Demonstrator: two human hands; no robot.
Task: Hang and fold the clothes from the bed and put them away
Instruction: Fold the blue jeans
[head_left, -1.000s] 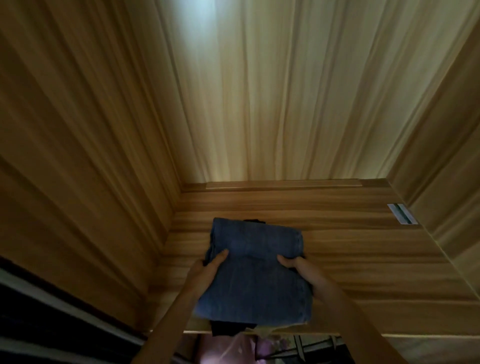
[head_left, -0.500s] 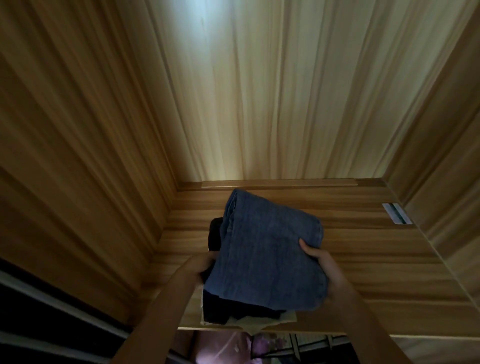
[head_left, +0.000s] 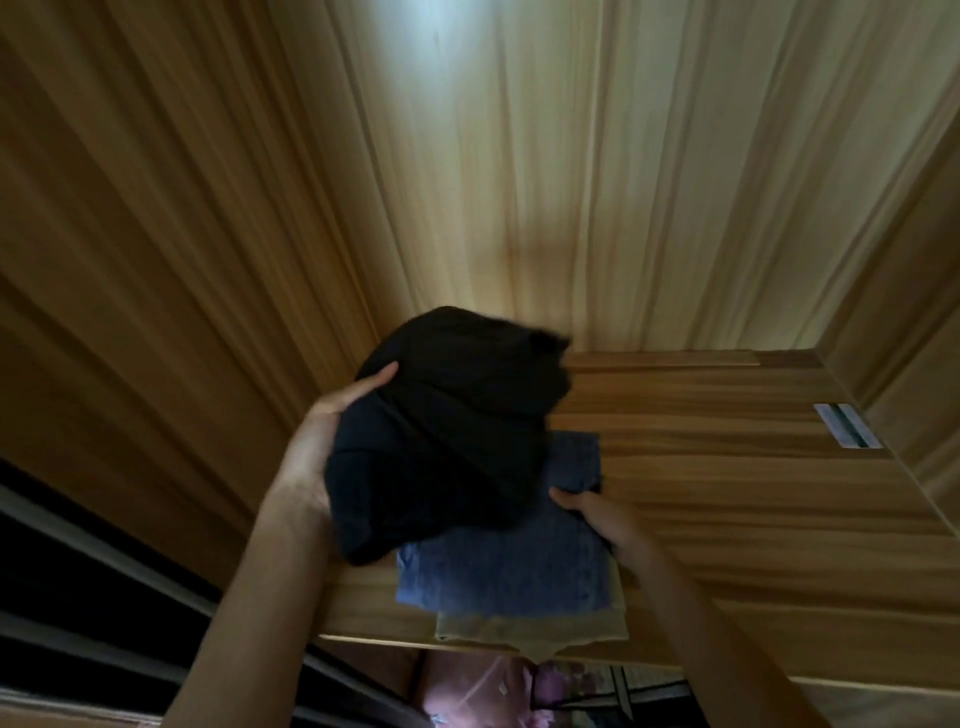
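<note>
A folded black garment (head_left: 452, 431) is lifted above the wooden wardrobe shelf (head_left: 727, 499), tilted up toward the back. My left hand (head_left: 322, 447) grips its left side. Under it lie folded blue jeans (head_left: 514, 561) on a pale beige garment (head_left: 530, 629) that overhangs the shelf's front edge. My right hand (head_left: 602, 519) presses on the right edge of the jeans, its fingers partly tucked under the black garment.
Wooden side walls (head_left: 156, 260) and a back panel (head_left: 571, 182) close in the compartment. A white label (head_left: 847, 426) sits at the shelf's far right. Pink and purple clothes (head_left: 493, 691) hang below the shelf.
The stack was pushed onto the shelf with the jeans on top. Now my left hand has raised the black garment above the jeans, and the beige piece shows at the front.
</note>
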